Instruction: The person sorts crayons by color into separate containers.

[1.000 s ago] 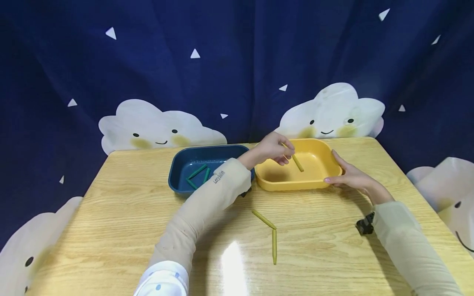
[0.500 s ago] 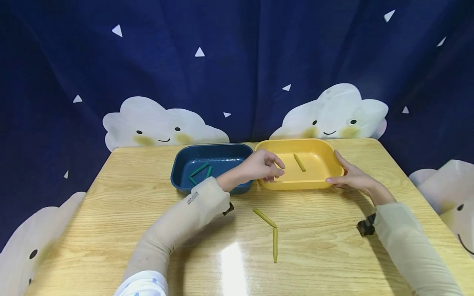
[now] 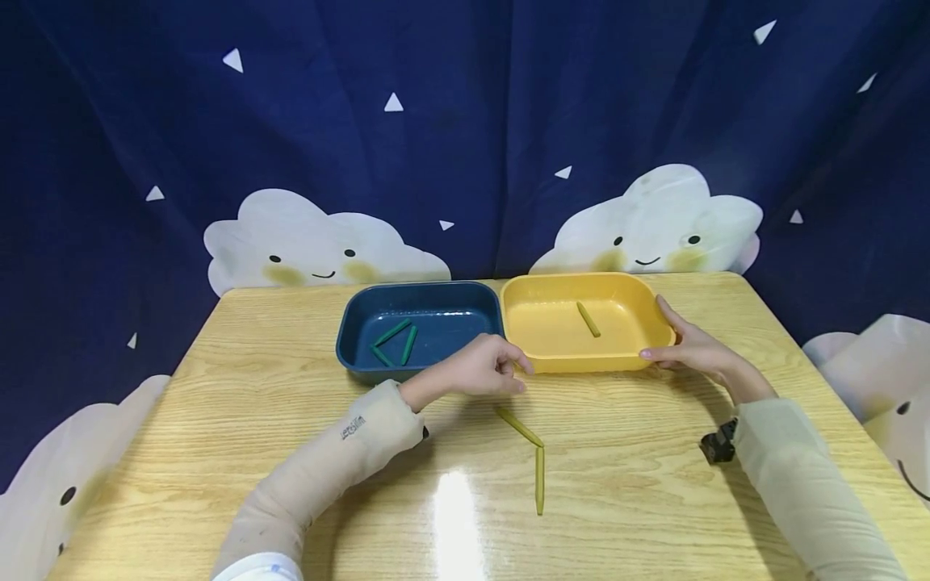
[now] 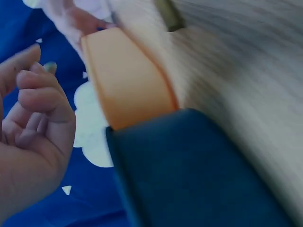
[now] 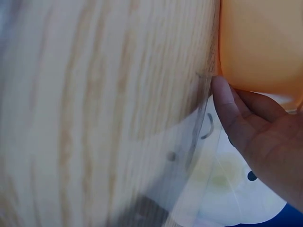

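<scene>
Two slim yellow sticks (image 3: 540,482) meet at an angle on the grained table (image 3: 625,484) near the left hand (image 3: 485,367), loosely curled, holding nothing. The right hand (image 3: 689,345) grips a smooth, round-cornered yellow tray (image 3: 581,365).

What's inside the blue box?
Three green sticks are in the blue box, toward its left end. The left hand hides its near right corner, so I can't see in there.

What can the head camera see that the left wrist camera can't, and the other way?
Only head: three green sticks in the rounded blue plastic tub, and a yellow stick in the rounded yellow plastic tub.
Only left wrist: the palm side of the left hand.
Both: that hand, the right hand, both tubs, and another yellow stick on the pale wooden table.
</scene>
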Motion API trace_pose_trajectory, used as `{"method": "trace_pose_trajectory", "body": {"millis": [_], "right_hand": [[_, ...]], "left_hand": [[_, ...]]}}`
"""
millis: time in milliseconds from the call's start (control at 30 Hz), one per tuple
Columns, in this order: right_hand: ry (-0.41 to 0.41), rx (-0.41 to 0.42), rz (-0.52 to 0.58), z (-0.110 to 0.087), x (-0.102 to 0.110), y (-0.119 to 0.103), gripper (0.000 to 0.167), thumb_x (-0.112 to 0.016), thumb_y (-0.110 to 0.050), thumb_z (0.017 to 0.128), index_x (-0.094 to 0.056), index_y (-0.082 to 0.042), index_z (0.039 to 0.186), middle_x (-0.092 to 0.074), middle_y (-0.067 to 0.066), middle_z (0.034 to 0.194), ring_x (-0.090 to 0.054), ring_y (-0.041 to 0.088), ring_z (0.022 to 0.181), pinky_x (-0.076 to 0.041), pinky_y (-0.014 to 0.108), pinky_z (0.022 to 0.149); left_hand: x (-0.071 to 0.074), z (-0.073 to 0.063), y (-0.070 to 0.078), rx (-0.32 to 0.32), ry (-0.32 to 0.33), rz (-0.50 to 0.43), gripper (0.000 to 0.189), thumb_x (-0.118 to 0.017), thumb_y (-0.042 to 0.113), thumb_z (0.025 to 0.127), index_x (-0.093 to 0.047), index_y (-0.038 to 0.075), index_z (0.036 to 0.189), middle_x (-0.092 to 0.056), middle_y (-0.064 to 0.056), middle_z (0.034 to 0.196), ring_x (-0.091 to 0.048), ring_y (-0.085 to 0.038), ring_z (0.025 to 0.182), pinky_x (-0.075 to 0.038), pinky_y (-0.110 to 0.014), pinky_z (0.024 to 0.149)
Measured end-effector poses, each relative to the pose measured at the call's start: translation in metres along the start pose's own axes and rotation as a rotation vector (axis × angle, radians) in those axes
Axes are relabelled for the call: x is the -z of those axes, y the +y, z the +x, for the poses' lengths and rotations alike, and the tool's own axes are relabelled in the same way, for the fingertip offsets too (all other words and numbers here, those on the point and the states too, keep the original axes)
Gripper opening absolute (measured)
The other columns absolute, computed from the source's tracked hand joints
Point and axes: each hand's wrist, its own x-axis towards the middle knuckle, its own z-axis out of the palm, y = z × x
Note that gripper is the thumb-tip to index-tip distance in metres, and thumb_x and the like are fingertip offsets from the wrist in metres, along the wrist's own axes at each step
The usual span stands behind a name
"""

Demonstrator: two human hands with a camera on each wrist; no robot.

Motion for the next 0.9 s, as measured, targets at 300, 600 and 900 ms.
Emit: {"method": "trace_pose_trajectory", "body": {"millis": [300,600,900], "right_hand": [[0.009,0.005,-0.004,-0.001,-0.001,-0.001,0.106,-0.068,-0.020,0.083,0.020,-0.020,0.142,-0.043,0.022,0.112,-0.056,0.017,0.069,-0.045,0.028,0.067],[0.004,0.000,-0.006,-0.002,-0.001,-0.003,0.107,-0.068,-0.022,0.083,0.021,-0.020,0.142,-0.047,0.021,0.109,-0.056,0.018,0.070,-0.046,0.030,0.067],[0.001,-0.006,-0.010,-0.001,0.000,-0.001,0.108,-0.069,-0.023,0.082,0.021,-0.021,0.141,-0.013,0.034,0.141,-0.057,0.019,0.074,-0.045,0.028,0.070]], "left_hand": [[-0.013,-0.006,-0.022,0.035,-0.233,-0.095,0.034,-0.069,0.003,0.079,-0.062,-0.005,0.112,-0.040,0.005,0.044,-0.032,-0.005,0.041,-0.030,-0.018,0.046],[-0.024,-0.009,-0.038,0.065,-0.274,-0.056,0.029,-0.071,0.002,0.077,-0.066,-0.002,0.106,-0.037,0.007,0.042,-0.030,-0.004,0.040,-0.029,-0.017,0.046],[-0.031,-0.009,-0.042,0.139,-0.233,0.122,0.013,-0.075,0.008,0.075,-0.069,0.006,0.086,-0.050,0.007,0.053,-0.045,-0.003,0.050,-0.038,-0.017,0.051]]}}
